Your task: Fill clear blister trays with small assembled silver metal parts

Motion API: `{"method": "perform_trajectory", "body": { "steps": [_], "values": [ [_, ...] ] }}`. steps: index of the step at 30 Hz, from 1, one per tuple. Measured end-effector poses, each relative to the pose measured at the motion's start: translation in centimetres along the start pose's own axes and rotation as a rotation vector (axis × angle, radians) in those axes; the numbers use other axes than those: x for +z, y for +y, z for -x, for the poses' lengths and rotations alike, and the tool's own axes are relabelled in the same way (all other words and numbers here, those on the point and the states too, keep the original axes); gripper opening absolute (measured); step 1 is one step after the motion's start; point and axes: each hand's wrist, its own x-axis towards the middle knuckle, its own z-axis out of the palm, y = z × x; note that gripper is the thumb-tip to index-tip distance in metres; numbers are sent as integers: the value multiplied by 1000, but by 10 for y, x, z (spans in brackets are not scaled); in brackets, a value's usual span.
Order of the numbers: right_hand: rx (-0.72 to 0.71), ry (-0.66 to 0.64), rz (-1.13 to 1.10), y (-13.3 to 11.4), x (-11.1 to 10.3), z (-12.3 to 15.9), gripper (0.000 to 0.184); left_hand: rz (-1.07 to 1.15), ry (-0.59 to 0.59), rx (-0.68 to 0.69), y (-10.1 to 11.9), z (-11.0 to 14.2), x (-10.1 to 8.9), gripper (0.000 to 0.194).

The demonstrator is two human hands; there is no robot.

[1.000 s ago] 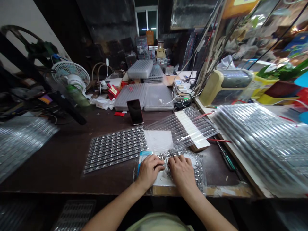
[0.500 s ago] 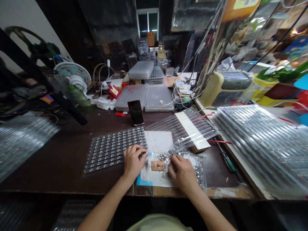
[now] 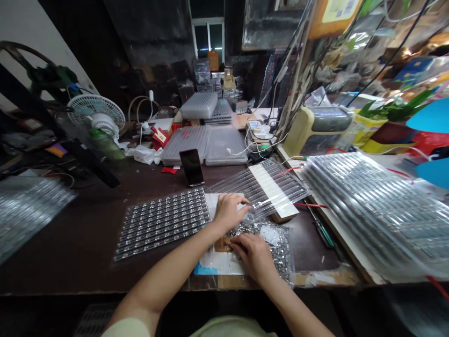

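My left hand (image 3: 229, 211) reaches to the near left edge of a clear ribbed plastic tray (image 3: 242, 180). Its thumb and forefinger come together beside a small shiny metal piece (image 3: 260, 203) lying in that tray; what they pinch is too small to make out. My right hand (image 3: 255, 256) is bent over a small wooden block (image 3: 221, 244), fingertips closed at its right side on something tiny. A dark knob-like bit shows on the block. Many small loose metal parts (image 3: 282, 255) lie in a clear bag around my right hand.
Left of my hands lies a ribbed tray filled with rows of metal pieces (image 3: 163, 222). A phone (image 3: 191, 167) stands behind it. Stacked clear trays (image 3: 372, 210) occupy the right side, with a green-handled tool (image 3: 324, 234) nearby. A fan (image 3: 98, 114) stands back left.
My left hand has moved right and away from me, from beside the filled tray to the clear tray. My right hand has shifted left onto the wooden block. The view has turned slightly.
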Motion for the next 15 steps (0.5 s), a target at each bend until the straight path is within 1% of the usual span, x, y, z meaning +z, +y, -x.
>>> {"method": "perform_trajectory", "body": {
  "steps": [2,3,4,6,8,10,12,14,15],
  "values": [
    [28,13,14,0,1,2,10,34,-21,-8,12,-21,15,8],
    [41,19,18,0,1,2,11,47,-23,-16,15,-27,19,9],
    [50,25,26,-1,1,2,12,60,-23,-25,16,-28,20,9],
    [51,39,64,-2,3,0,12,84,-13,-45,10,-21,14,8],
    [29,48,105,-5,6,-4,9,186,21,-114,-2,-3,0,8],
    [2,44,123,-9,10,-7,9,393,54,-230,-15,22,-19,16],
    [-15,36,122,-12,14,-8,10,609,25,-343,-28,50,-36,27],
    [-21,31,114,-14,17,-8,11,706,-22,-427,-36,78,-48,30],
    [-22,28,108,-15,19,-8,11,728,-27,-459,-40,90,-51,30]
  ]
}}
